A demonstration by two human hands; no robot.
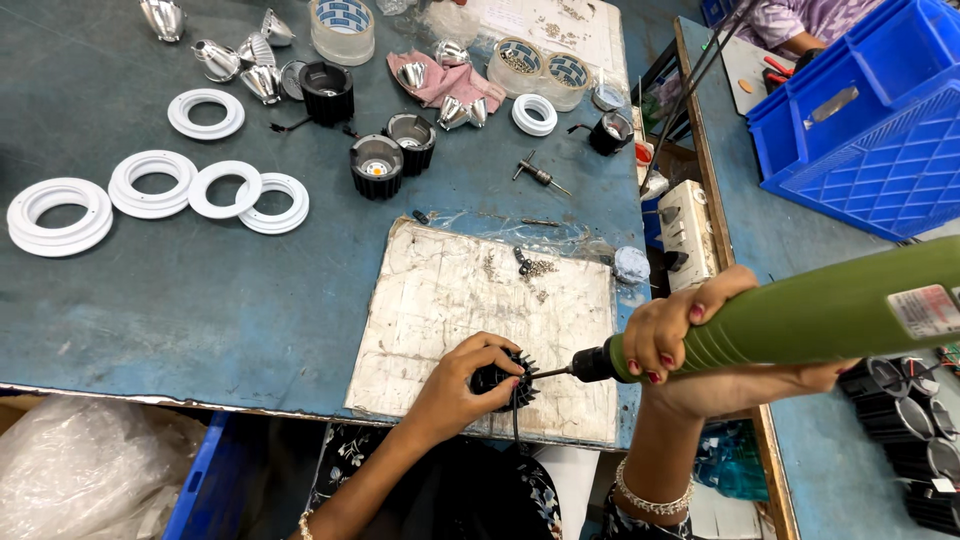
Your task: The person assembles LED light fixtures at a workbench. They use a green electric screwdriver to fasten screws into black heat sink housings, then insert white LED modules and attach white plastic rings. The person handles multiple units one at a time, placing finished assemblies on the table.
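My left hand (462, 383) grips a black finned heat sink (508, 381) on its side at the near edge of a worn white board (450, 310). My right hand (690, 335) holds a green electric screwdriver (820, 315) level, its bit tip touching the heat sink from the right. A small pile of screws (535, 268) lies near the board's far edge.
White plastic rings (150, 190), black heat sinks (378, 165), silver reflectors (240, 60), tape rolls (342, 28) and a pink cloth (450, 80) lie across the blue-grey table (200, 300). Blue crates (870, 130) stand at right, more black housings (905, 420) at lower right. Another person's sleeve (800, 20) shows top right.
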